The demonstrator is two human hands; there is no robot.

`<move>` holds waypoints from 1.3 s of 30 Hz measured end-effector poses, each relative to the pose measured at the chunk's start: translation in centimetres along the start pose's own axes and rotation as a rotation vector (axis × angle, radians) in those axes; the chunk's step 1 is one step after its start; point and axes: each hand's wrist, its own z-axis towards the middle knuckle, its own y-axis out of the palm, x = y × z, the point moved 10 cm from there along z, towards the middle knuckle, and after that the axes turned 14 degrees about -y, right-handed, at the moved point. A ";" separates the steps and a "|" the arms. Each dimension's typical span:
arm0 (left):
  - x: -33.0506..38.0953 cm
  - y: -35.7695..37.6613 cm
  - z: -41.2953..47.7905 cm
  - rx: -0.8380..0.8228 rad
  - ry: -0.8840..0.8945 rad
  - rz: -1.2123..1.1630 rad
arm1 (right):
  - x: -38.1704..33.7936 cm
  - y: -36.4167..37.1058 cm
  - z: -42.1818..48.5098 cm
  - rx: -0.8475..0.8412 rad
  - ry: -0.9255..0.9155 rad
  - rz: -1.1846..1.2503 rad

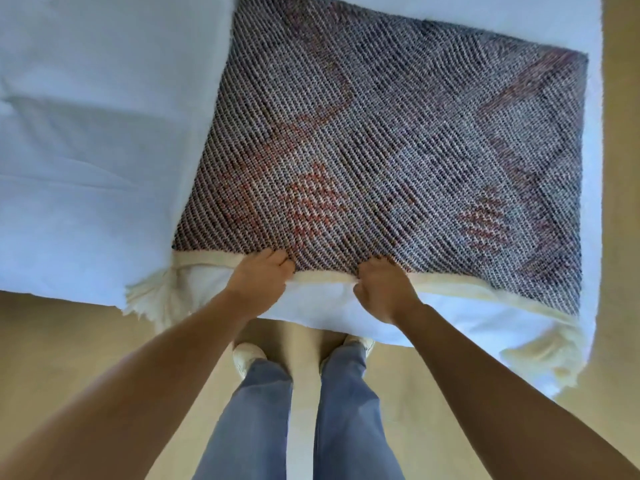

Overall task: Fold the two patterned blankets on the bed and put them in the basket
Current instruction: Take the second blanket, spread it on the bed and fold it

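The blanket loses its far end at the top edge — at its near hem, left grip and right grip hide their fingertips.

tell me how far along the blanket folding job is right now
Done: nothing plainly finished; the grey-and-red woven blanket with cream tassels lies flat on the white bed. In hand: the left hand and right hand grip its near cream edge, side by side. Left: folding this one, then the second blanket and the basket, neither in view.
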 end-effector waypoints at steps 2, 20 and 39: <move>0.7 -0.1 0.3 0.003 -0.059 -0.021 | 0.8 1.0 -0.8 -0.008 -0.002 0.108; 19.6 -1.6 6.7 -0.124 0.192 0.188 | 12.2 -0.1 -7.8 0.036 0.009 0.150; 43.6 -13.4 23.7 -0.110 -0.043 -0.358 | 36.9 -2.2 -21.2 0.618 1.105 0.792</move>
